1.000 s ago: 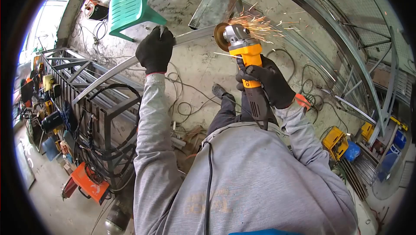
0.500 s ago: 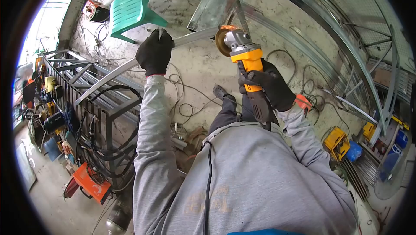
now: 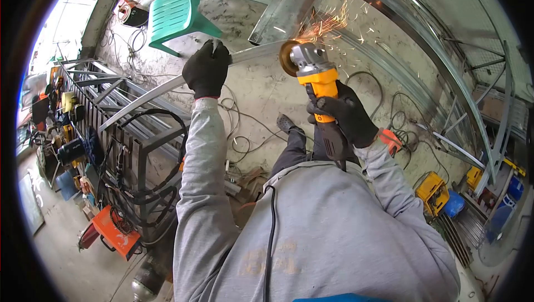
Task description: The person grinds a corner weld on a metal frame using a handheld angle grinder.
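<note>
In a black glove, my right hand (image 3: 350,114) is wrapped round the body of a yellow and black angle grinder (image 3: 321,82). Its brown disc (image 3: 288,58) touches the end of a long curved metal strip (image 3: 146,95), and orange sparks (image 3: 325,26) fly away up and to the right. My left hand (image 3: 207,69), gloved in black too, is closed round that strip farther along to the left. Just beyond the disc lies a wide grey metal beam (image 3: 286,10).
A green plastic chair (image 3: 175,15) stands beyond my left hand. Cables (image 3: 239,115) trail over the floor. At left is a metal frame rack (image 3: 139,151) with an orange case (image 3: 115,229) below it. Yellow cases (image 3: 432,193) and curved metal bars (image 3: 423,32) are at right.
The sparks have grown from a small glow to a broad spray. The whole view has shifted slightly, while both hands keep their holds.
</note>
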`<state>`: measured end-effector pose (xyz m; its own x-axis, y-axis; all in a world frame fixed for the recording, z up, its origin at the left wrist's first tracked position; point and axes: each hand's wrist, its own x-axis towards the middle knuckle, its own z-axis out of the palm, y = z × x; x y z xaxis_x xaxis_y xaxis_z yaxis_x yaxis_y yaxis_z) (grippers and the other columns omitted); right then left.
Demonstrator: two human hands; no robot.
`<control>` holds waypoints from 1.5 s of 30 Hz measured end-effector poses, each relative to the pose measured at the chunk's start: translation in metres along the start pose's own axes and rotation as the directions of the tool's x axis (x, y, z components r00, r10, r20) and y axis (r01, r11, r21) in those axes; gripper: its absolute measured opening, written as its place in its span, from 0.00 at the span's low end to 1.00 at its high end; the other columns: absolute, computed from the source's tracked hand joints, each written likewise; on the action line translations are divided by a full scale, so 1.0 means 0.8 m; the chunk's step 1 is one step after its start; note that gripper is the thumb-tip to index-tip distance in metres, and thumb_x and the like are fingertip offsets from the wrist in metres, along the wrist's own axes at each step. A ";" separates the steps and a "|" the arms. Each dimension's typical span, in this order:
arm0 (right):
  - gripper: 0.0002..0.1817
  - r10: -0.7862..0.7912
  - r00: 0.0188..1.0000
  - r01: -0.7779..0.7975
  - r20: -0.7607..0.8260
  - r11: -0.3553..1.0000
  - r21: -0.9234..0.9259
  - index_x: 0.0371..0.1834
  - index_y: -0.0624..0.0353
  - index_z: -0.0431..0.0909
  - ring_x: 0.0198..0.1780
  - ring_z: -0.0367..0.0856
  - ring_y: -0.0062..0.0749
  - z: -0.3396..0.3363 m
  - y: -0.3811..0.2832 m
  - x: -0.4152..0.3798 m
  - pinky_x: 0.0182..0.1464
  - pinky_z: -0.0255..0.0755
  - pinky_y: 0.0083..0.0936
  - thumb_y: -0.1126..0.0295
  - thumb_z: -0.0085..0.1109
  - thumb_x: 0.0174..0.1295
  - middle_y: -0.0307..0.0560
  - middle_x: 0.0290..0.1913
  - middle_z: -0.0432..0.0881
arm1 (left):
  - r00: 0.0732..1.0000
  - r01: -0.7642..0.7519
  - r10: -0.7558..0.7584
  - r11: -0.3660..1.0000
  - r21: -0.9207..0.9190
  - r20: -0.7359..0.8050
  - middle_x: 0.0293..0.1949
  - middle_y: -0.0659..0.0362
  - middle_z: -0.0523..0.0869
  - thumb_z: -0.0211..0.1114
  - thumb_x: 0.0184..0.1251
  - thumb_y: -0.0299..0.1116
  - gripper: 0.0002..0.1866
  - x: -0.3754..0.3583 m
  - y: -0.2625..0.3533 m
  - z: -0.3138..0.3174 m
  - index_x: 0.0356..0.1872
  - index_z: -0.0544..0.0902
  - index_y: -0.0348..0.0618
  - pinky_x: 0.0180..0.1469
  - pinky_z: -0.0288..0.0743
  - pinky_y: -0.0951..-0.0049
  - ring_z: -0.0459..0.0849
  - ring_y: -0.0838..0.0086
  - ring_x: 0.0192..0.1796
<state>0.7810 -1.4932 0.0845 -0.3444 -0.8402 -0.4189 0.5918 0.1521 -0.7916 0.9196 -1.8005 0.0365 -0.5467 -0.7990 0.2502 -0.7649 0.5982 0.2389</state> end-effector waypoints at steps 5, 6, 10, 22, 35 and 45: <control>0.18 0.038 0.999 -0.039 -0.029 0.999 -0.024 0.57 0.60 0.81 0.41 0.85 0.22 0.006 -0.012 0.000 0.47 0.81 0.24 0.66 0.65 0.66 0.38 0.41 0.85 | 0.998 0.013 -0.012 1.000 -0.009 0.069 0.29 0.54 0.90 0.59 0.71 0.53 0.19 0.004 0.001 -0.008 0.31 0.88 0.52 0.39 0.79 0.51 0.89 0.51 0.35; 0.18 0.046 0.998 -0.047 -0.032 0.999 -0.020 0.57 0.60 0.81 0.41 0.85 0.22 -0.002 -0.006 0.000 0.47 0.81 0.24 0.66 0.65 0.66 0.38 0.41 0.85 | 0.994 0.026 -0.027 1.000 0.011 0.104 0.30 0.54 0.90 0.58 0.71 0.53 0.19 0.003 0.001 -0.009 0.32 0.88 0.52 0.40 0.79 0.51 0.90 0.51 0.36; 0.16 0.116 0.990 -0.115 -0.075 0.993 0.019 0.55 0.59 0.78 0.38 0.85 0.25 -0.031 -0.001 -0.007 0.42 0.85 0.29 0.66 0.64 0.67 0.39 0.39 0.83 | 0.994 0.043 -0.040 0.998 -0.034 0.105 0.31 0.51 0.90 0.58 0.71 0.56 0.19 0.001 -0.002 -0.007 0.38 0.90 0.56 0.40 0.80 0.48 0.89 0.47 0.37; 0.17 0.062 0.998 -0.061 -0.005 0.996 0.060 0.56 0.61 0.79 0.40 0.84 0.23 -0.003 -0.008 -0.007 0.46 0.81 0.26 0.66 0.63 0.67 0.40 0.39 0.85 | 0.993 0.063 -0.060 0.998 -0.019 0.096 0.33 0.48 0.91 0.58 0.71 0.57 0.20 0.002 -0.001 -0.006 0.41 0.91 0.56 0.42 0.80 0.48 0.90 0.47 0.39; 0.18 0.047 0.998 -0.045 -0.032 0.998 0.033 0.59 0.61 0.78 0.43 0.84 0.23 0.001 -0.009 -0.012 0.50 0.79 0.24 0.68 0.63 0.67 0.39 0.42 0.85 | 0.998 0.036 -0.037 0.999 0.015 0.060 0.29 0.54 0.91 0.60 0.70 0.54 0.18 0.001 0.001 -0.004 0.34 0.90 0.54 0.38 0.78 0.52 0.89 0.52 0.34; 0.18 0.067 0.998 -0.067 -0.004 0.997 0.041 0.58 0.62 0.79 0.43 0.84 0.22 -0.008 -0.004 -0.007 0.48 0.79 0.24 0.68 0.63 0.67 0.38 0.42 0.85 | 0.999 0.030 -0.030 0.999 -0.016 0.020 0.31 0.54 0.91 0.59 0.71 0.53 0.18 0.001 -0.003 0.003 0.36 0.90 0.54 0.39 0.79 0.52 0.90 0.52 0.35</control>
<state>0.7766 -1.4858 0.0862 -0.3073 -0.8258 -0.4729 0.6432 0.1860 -0.7428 0.9203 -1.8027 0.0335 -0.5302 -0.8176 0.2244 -0.7755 0.5747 0.2615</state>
